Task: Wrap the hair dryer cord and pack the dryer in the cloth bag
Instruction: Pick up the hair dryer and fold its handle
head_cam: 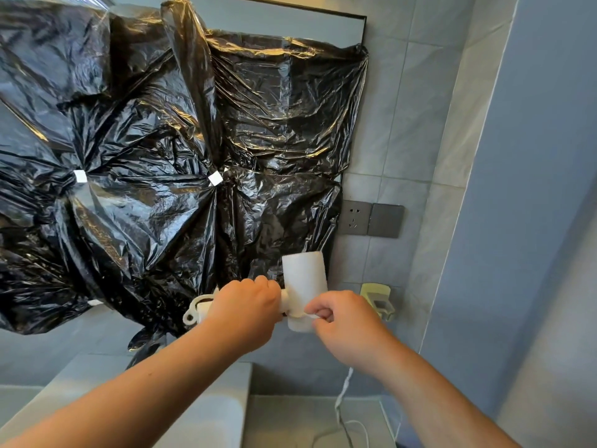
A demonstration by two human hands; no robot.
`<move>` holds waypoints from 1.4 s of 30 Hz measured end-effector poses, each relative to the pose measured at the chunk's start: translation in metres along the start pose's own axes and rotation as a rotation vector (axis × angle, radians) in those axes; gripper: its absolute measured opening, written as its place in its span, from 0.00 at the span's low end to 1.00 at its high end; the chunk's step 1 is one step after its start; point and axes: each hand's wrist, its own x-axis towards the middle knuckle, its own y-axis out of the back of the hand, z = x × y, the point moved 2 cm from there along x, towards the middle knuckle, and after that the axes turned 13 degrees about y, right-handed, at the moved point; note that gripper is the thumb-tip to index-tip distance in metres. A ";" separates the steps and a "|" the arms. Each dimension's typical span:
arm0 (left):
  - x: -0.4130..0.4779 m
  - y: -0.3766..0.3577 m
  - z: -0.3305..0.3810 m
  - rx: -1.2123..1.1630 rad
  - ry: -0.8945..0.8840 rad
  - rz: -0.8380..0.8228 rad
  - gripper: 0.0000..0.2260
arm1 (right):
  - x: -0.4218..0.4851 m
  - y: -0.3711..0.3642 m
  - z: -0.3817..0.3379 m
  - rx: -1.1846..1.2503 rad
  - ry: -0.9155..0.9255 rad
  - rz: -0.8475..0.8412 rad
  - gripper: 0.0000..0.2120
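A white hair dryer (303,279) is held up in front of the wall, its barrel standing upright. My left hand (245,315) is closed around its handle, which points left and ends in a white loop. My right hand (339,321) pinches the white cord against the lower part of the barrel. The cord (342,399) hangs down from under my right wrist and lies in loose curves on the counter below. No cloth bag is in view.
Black plastic sheeting (161,156) covers the mirror behind. A grey wall socket (355,218) and switch sit to its right. A pale green wall holder (378,299) is just right of my hands. A grey counter (290,418) lies below.
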 end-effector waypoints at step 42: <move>-0.015 0.007 -0.018 -0.374 -0.398 0.189 0.19 | 0.011 0.022 0.047 0.616 -0.171 -0.092 0.16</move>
